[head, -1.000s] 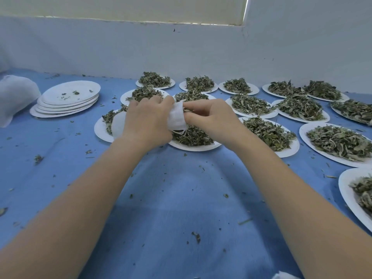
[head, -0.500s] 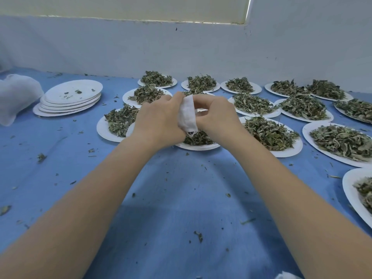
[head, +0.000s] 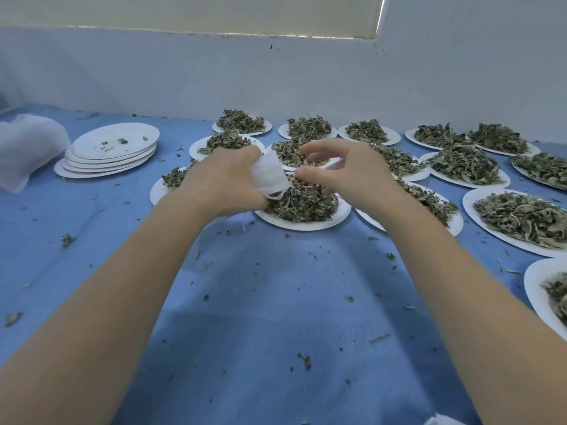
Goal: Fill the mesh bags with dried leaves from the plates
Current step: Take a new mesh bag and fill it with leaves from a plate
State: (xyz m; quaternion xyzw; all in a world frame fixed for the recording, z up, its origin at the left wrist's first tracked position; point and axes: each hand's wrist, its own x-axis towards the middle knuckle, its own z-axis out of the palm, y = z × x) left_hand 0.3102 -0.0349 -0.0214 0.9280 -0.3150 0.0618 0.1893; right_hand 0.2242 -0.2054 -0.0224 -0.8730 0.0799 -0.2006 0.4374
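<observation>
Your right hand [head: 343, 170] is coming off the mesh bag [head: 269, 177], grip loosening, holding nothing | your left hand [head: 225, 179] is gripping the bag above the plate [head: 337, 214] at 12 o'clock | you are probably reaching for dried leaves [head: 302, 202] next.

Two bare, sleeveless forearms, no jewellery.

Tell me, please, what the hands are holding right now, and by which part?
The left hand grips a small white mesh bag around its body. The right hand has its fingers curled just beside the bag's end; whether it pinches anything cannot be told.
</observation>
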